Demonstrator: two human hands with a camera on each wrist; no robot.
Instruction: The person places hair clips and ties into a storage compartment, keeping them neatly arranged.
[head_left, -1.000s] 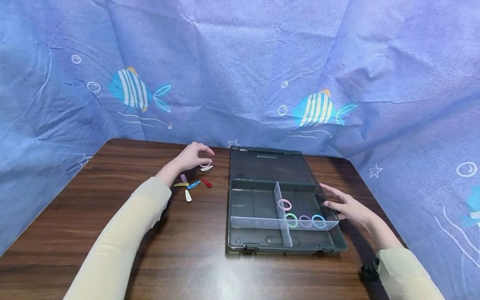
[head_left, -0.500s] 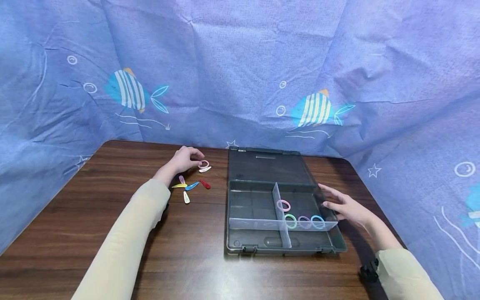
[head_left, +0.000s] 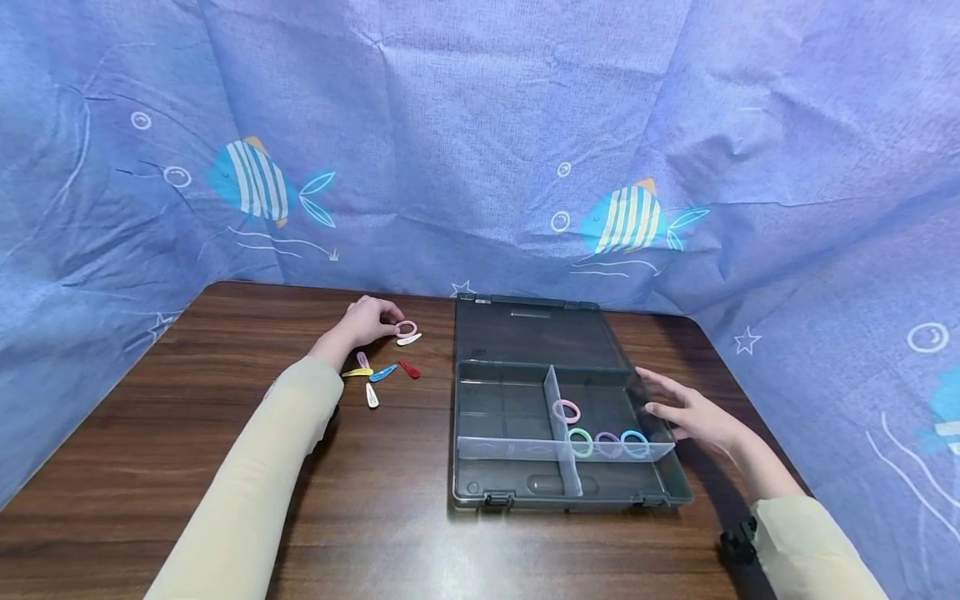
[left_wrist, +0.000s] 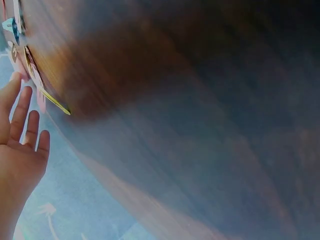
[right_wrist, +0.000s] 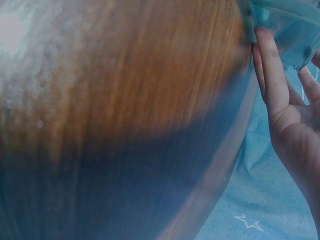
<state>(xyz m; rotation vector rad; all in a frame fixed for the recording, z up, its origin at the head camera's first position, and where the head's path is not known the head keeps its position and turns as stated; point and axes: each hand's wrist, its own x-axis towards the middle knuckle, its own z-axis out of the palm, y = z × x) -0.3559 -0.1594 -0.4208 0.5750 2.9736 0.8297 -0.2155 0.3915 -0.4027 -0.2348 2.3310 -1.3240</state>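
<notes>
At the far left of the box, my left hand (head_left: 367, 323) pinches a pale pink hair tie (head_left: 406, 329) between thumb and fingers, low over the table. A white hair clip (head_left: 408, 339) lies right beside it. Nearer me are a purple clip (head_left: 363, 359), a yellow clip (head_left: 357, 372), a blue clip (head_left: 383, 372), a red clip (head_left: 408, 369) and another white clip (head_left: 372, 396). My right hand (head_left: 693, 417) rests with extended fingers against the right side of the dark see-through divided box (head_left: 480, 500), thumb at its rim.
The box lid (head_left: 540, 333) lies folded back. Clear dividers (head_left: 517, 448) split the box. Its back right compartment holds a pink tie (head_left: 567, 411), a green tie (head_left: 580, 442), a purple tie (head_left: 608, 444) and a blue tie (head_left: 634, 443). A blue fish-print cloth (head_left: 450, 167) hangs behind the table.
My left hand has come down and slightly left onto the pale pink hair tie and taken it between thumb and fingers. The right hand has stayed at the box. The view has shifted slightly.
</notes>
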